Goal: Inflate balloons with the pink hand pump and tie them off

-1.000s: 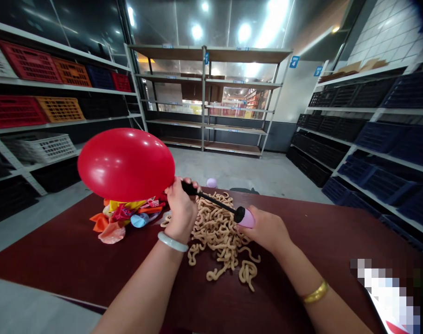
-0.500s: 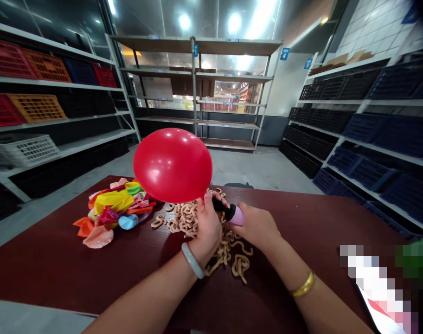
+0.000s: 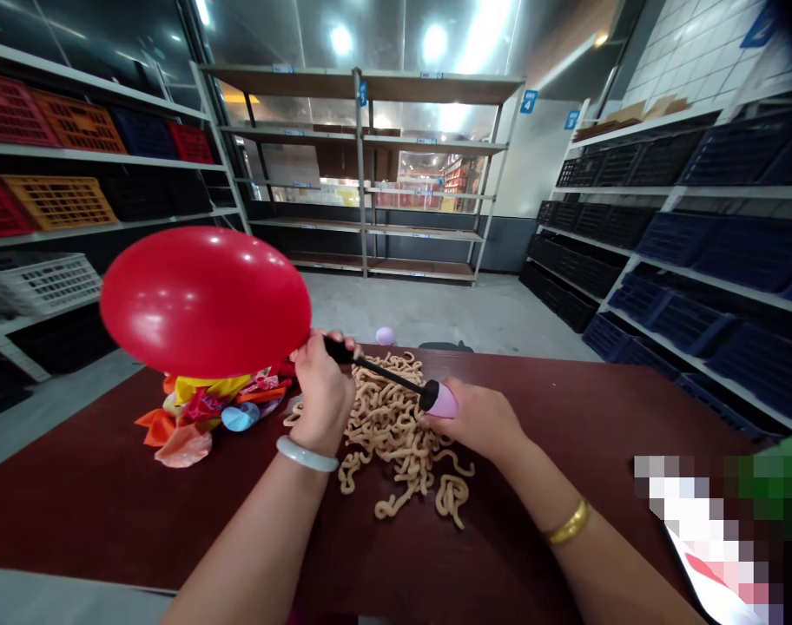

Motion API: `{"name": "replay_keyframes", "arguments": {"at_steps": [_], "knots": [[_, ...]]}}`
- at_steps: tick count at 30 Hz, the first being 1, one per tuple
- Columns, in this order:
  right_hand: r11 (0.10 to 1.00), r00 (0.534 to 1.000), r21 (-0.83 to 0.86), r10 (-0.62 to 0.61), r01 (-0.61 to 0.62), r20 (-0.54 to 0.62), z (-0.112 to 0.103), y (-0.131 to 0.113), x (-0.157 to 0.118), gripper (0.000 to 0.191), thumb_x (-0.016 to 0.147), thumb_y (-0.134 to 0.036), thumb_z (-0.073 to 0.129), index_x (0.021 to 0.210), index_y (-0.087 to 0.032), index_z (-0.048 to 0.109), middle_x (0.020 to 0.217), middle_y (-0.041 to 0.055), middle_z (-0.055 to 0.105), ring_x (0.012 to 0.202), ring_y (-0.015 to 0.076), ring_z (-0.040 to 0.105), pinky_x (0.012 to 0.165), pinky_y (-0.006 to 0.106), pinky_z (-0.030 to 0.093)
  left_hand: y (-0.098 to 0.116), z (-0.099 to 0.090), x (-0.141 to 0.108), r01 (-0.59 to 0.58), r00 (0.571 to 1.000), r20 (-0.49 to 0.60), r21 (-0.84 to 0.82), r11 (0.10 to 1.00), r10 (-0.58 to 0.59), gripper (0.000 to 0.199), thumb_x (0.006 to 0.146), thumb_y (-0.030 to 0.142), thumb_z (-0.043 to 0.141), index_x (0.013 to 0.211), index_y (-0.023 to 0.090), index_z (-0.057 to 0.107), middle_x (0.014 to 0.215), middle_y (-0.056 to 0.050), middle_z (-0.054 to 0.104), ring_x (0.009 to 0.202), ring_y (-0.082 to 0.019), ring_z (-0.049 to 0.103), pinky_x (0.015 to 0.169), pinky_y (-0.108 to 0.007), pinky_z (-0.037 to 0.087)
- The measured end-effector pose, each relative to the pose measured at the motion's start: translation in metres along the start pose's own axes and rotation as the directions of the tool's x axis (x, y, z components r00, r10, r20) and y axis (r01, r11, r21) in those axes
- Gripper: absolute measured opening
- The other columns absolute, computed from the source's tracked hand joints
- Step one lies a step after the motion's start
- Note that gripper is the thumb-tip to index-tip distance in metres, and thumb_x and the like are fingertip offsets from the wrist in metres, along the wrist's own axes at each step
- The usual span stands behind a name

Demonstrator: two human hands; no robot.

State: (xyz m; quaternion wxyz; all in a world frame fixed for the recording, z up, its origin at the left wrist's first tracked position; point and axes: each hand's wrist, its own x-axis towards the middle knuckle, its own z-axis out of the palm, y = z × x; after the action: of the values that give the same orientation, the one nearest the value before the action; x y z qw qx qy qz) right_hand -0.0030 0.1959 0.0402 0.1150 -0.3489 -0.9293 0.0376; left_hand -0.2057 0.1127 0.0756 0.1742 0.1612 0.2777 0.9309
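Note:
A large inflated red balloon [image 3: 206, 302] hangs over the left of the table. My left hand [image 3: 324, 391] is closed around its neck and the black end of a hand balloon pump [image 3: 391, 375]; the exact join is hidden by the fingers. A thin black rod stretches from there to the pump's purple body, which my right hand [image 3: 484, 421] grips. Below the rod lies a heap of tan, curly, worm-like pieces [image 3: 396, 434]. Beside it, partly behind the balloon, is a pile of colourful deflated balloons [image 3: 201, 417].
The dark red-brown table [image 3: 565, 408] spans the foreground. A flat, partly blurred-out item [image 3: 702, 547] lies at its right edge. A small purple ball-like thing [image 3: 385, 335] shows beyond the far edge. Shelves with crates [image 3: 61, 204] line the left and right sides.
My left hand has moved left with the balloon, drawing the black rod out of the purple body. The balloon looks larger now and covers more of the pile. My right hand has hardly moved.

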Motion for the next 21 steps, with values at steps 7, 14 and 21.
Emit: {"name": "replay_keyframes", "arguments": {"at_steps": [7,14,21], "knots": [[0.999,1.0,-0.047,-0.016,0.015,-0.017,0.001,0.005,-0.001,0.054,0.077,-0.073,0.049,0.098,-0.025,0.058,0.085,0.0052,0.07,0.077,0.0257,0.066,0.06,0.031,0.037,0.002,-0.008,0.01,-0.031,0.999,-0.016,-0.034,0.999,0.03,0.017,0.08,0.025,0.059,0.079,0.021,0.043,0.062,0.004,0.047,0.05,-0.011,0.05,0.048,-0.023,0.037],[0.997,1.0,-0.077,-0.005,0.003,-0.019,-0.001,0.0,-0.003,0.05,0.079,-0.07,0.05,0.093,-0.023,0.056,0.081,0.0055,0.069,0.075,0.0249,0.066,0.059,0.03,0.036,-0.031,0.002,-0.029,0.047,0.998,0.033,-0.036,0.998,-0.046,0.02,0.081,0.029,0.062,0.078,0.02,0.044,0.068,0.003,0.05,0.055,-0.011,0.053,0.052,-0.024,0.042],[0.999,0.999,-0.04,0.011,-0.012,-0.033,-0.003,-0.008,-0.007,0.05,0.079,-0.07,0.05,0.093,-0.023,0.054,0.084,0.006,0.07,0.075,0.0262,0.067,0.058,0.03,0.036,-0.06,0.013,-0.077,0.221,0.974,0.054,-0.023,0.975,-0.22,0.021,0.081,0.03,0.065,0.079,0.021,0.046,0.069,0.003,0.053,0.057,-0.011,0.055,0.059,-0.027,0.047]]}}
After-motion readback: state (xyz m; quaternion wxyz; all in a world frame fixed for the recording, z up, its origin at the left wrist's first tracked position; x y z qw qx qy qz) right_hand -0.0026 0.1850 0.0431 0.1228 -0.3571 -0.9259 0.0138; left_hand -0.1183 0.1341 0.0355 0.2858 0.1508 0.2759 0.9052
